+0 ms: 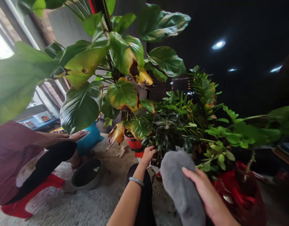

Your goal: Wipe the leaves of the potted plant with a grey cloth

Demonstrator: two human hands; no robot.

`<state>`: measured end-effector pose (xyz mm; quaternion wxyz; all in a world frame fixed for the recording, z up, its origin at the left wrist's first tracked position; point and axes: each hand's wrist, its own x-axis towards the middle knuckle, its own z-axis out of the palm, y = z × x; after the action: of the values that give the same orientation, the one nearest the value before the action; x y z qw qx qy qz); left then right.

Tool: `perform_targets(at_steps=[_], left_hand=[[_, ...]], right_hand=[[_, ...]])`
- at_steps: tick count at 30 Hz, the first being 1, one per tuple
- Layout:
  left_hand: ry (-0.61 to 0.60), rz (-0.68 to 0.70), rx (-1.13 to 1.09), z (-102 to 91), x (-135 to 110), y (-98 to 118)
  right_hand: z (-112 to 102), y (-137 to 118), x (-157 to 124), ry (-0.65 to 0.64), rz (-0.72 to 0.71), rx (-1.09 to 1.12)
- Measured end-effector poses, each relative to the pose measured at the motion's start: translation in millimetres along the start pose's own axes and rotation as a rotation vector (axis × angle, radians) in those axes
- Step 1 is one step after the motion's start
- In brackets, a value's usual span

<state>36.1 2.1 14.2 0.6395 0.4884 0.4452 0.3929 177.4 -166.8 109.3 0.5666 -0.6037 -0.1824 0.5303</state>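
Note:
My right hand (pixel 203 185) grips a grey, sock-shaped cloth (pixel 179 175), its thumb lying across the front. My left hand (pixel 148 156), with a pale bangle on the wrist, reaches to the edge of a dark-leaved potted plant (pixel 166 130). Its fingers are curled together at the lower leaves; what they pinch is too small to make out. Just left of that hand stands a red pot (pixel 133 142) with a tall, large-leaved plant (pixel 123 94), several of its leaves yellowed and brown at the edges.
At the left, a person (pixel 14 166) sits on a red stool (pixel 40 191), a hand near a blue object (pixel 90 138). A grey bucket (pixel 88 175) stands on the floor between us. On my right are a red bag (pixel 238 194) and a leafy plant (pixel 219 150). A dark glossy wall (pixel 248 40) rises behind.

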Motion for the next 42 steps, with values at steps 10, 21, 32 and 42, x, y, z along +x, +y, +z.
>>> perform_targets(at_steps=[10, 21, 32, 42], left_hand=[[0.004, -0.008, -0.023, 0.6, 1.6, -4.1], [0.006, -0.020, -0.023, 3.0, -4.1, 3.9], [-0.004, -0.016, 0.042, -0.4, -8.3, 4.6], [-0.064, 0.031, 0.020, 3.2, -13.7, 4.7]], right_hand=[[-1.5, -10.7, 40.0, 0.055, 0.111, 0.269], [-10.1, -28.4, 10.1, 0.117, -0.174, 0.208], [-2.3, 10.9, 2.2, -0.027, 0.147, 0.177], [21.9, -27.0, 31.3, -0.053, 0.044, 0.384]])
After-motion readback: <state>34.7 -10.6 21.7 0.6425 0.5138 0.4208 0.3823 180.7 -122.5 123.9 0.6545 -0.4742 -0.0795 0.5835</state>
